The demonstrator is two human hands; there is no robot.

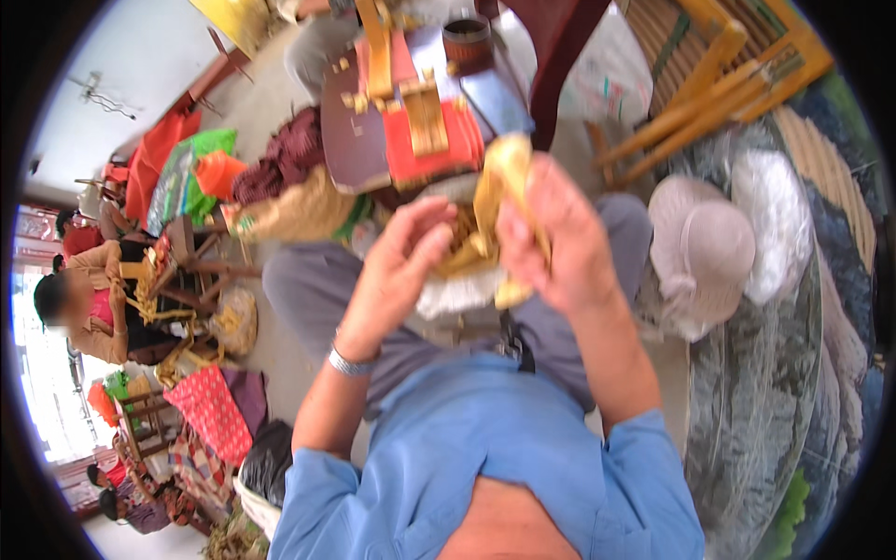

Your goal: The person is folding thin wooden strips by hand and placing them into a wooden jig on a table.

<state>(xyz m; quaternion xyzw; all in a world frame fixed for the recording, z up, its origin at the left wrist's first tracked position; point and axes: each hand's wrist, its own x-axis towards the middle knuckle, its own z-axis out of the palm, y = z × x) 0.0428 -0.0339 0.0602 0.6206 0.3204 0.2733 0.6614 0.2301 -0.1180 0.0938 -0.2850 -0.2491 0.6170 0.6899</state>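
My right hand [560,229] is closed on a yellow-brown, leaf-like strip [509,173], held up in front of my lap. The strip's upper part folds over above my fingers, and its lower end hangs below them. My left hand [408,245] is a little to the left, fingers curved and apart, with nothing visible in it. Motion blurs both hands. Between them, over my lap, lie more yellow-brown pieces [462,250] above a white bag or cloth [457,294]; my hands partly hide them.
Ahead stands a small table [350,149] with red sheets, a wooden block [426,117], small yellow bits and a dark mug [467,42]. A pale hat [700,243] lies on my right, near a wooden chair [728,84]. Bags and seated people [93,299] are on the left.
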